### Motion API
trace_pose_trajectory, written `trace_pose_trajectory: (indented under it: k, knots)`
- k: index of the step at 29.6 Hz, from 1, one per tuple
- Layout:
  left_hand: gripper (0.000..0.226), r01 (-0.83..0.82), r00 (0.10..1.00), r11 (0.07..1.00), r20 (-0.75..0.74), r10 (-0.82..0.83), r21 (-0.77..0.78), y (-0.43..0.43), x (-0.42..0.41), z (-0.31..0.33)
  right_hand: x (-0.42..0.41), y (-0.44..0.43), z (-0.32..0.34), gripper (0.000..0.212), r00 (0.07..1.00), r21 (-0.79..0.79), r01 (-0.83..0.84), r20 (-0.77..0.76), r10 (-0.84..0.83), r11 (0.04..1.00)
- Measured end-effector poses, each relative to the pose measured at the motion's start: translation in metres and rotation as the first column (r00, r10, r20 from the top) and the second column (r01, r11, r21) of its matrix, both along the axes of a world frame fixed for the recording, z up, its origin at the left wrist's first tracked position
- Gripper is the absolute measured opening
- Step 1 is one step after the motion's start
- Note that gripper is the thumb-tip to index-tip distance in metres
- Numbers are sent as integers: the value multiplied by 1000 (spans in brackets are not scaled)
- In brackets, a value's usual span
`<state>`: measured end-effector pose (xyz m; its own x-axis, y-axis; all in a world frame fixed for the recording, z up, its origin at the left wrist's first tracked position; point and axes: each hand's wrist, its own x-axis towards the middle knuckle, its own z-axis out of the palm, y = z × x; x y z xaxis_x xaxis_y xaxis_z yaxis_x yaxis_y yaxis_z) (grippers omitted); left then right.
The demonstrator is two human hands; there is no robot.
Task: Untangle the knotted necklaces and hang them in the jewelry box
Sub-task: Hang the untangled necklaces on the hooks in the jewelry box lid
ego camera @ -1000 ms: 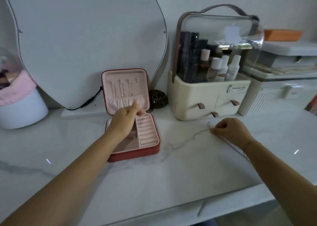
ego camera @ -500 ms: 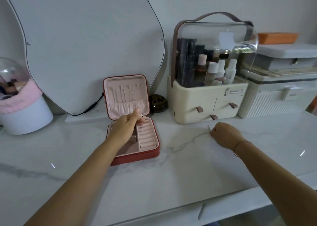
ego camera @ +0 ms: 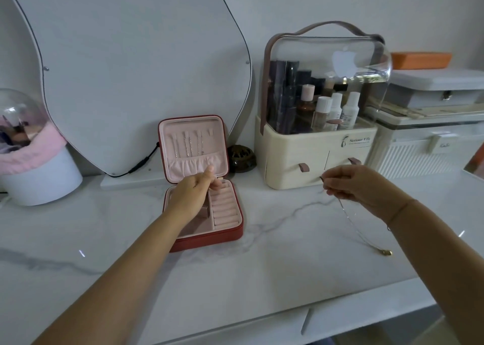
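over marble (ego camera: 235, 279), right hand (ego camera: 351, 185) pinching necklace (ego camera: 350, 220) — dangling

— Home or shop?
— Home, surely: a dressing table set against a plain wall. Curvy mirror (ego camera: 146, 69) on a white base, power lead (ego camera: 142, 162) plugged in at its foot.
— And on the marble-look top (ego camera: 235, 279)?
— Cream cosmetics organiser (ego camera: 317, 158) with a clear lid, bottles and dark tubes inside, two small drawers below. Open red jewelry box (ego camera: 207, 242) lined in pink, chains hung in its lid. Fine necklace (ego camera: 351, 221) nearby. Domed makeup tub (ego camera: 39, 177) far left, white storage cases (ego camera: 429, 145) stacked right.
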<state>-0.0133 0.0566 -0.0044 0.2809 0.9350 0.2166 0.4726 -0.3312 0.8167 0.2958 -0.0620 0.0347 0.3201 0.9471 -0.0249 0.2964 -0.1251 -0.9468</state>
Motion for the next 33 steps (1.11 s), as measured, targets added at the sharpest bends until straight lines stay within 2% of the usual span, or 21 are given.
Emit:
trace_pose_trajectory:
  k: [4, 7, 9, 12, 15, 19, 24, 33]
  knots:
    - [41, 20, 999, 999, 30, -21, 47, -16, 13, 12, -13, -5, 22, 11, 999, 69, -36, -12, 37, 997]
    - [36, 204, 975, 978, 96, -200, -32, -33, 35, 24, -29, -7, 38, 11, 997, 137, -70, -27, 74, 988]
    - [36, 359, 924, 926, 186, -334, -120, -46, 55, 36, -43, -6, 49, 11, 994, 209, -88, -50, 100, 974]
    - [32, 445, 874, 886, 278, -398, -128, -53, 76, 55, -66, -4, 65, 11, 987, 326, -118, -65, 147, 938]
    - [23, 418, 862, 905, 349, -368, -79, -51, 75, 74, -89, 7, 77, 11, 982, 409, -120, -86, 169, 905]
    - [16, 268, 860, 963, 452, -236, -7, -45, 52, 90, -120, 30, 84, 11, 977, 447, -94, -131, 169, 890]
    - [27, 159, 882, 987, 451, -139, -8, -37, 20, 92, -153, 52, 80, 9, 956, 458, -91, -208, 206, 884]
    - [27, 34, 907, 999, 420, -39, 19, -26, -3, 86, -160, 65, 62, 10, 931, 404, -82, -295, 215, 911]
